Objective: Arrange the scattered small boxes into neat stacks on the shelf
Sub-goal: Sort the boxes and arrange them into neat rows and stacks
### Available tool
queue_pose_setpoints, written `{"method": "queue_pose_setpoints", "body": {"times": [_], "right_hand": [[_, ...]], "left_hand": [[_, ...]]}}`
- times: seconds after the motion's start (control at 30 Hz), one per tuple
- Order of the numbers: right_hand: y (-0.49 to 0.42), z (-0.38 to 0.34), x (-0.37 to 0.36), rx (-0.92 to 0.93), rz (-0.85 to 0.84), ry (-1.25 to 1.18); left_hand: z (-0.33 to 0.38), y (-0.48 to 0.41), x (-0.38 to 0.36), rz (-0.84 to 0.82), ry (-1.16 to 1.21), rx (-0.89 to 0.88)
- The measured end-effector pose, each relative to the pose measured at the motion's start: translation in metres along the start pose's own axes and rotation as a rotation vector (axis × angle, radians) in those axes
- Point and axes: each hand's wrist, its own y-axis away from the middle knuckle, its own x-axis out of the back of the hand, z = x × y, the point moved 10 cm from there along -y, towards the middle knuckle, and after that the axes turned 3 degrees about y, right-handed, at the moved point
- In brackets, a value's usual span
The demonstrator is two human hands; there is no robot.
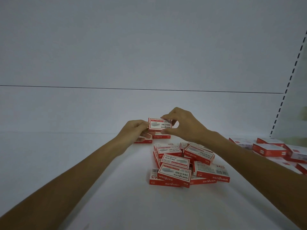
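A small red-and-white staple box (159,124) is held near the back of the white shelf (99,171). My left hand (135,129) grips its left end and my right hand (184,124) pinches its right end between thumb and fingers. It hovers just over two low boxes (161,136) lying flat below it, partly hidden by my left hand. A loose heap of several like boxes (186,165) lies in front, tilted and overlapping.
More red-and-white boxes (272,151) lie piled at the shelf's right edge. A slotted upright (289,80) rises at the right. The white back panel (149,63) stands behind the hands.
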Motion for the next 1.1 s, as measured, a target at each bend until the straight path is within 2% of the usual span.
{"method": "queue_pose_setpoints", "body": {"times": [0.17, 0.23, 0.33, 0.53, 0.73, 1.0, 1.03, 1.1], "right_hand": [[-0.008, 0.015, -0.015, -0.051, -0.059, 0.074], [-0.010, 0.025, -0.022, -0.097, -0.099, 0.074], [-0.012, 0.035, -0.035, -0.148, -0.168, 0.072], [-0.016, 0.050, -0.056, -0.219, -0.264, 0.078], [-0.016, 0.061, -0.077, -0.292, -0.365, 0.075], [-0.021, 0.059, -0.083, -0.310, -0.344, 0.055], [-0.022, 0.059, -0.083, -0.312, -0.344, 0.059], [-0.021, 0.058, -0.084, -0.320, -0.348, 0.072]], "left_hand": [[-0.019, -0.001, 0.009, 0.059, -0.253, -0.014], [-0.029, 0.004, 0.004, 0.005, -0.415, -0.037], [-0.037, 0.012, -0.011, -0.107, -0.522, -0.058], [-0.038, 0.021, -0.033, -0.210, -0.597, -0.074], [-0.034, 0.028, -0.042, -0.262, -0.660, -0.178], [-0.038, 0.028, -0.045, -0.290, -0.687, -0.199], [-0.038, 0.026, -0.043, -0.263, -0.667, -0.193], [-0.034, 0.016, -0.025, -0.088, -0.635, -0.166]]}}
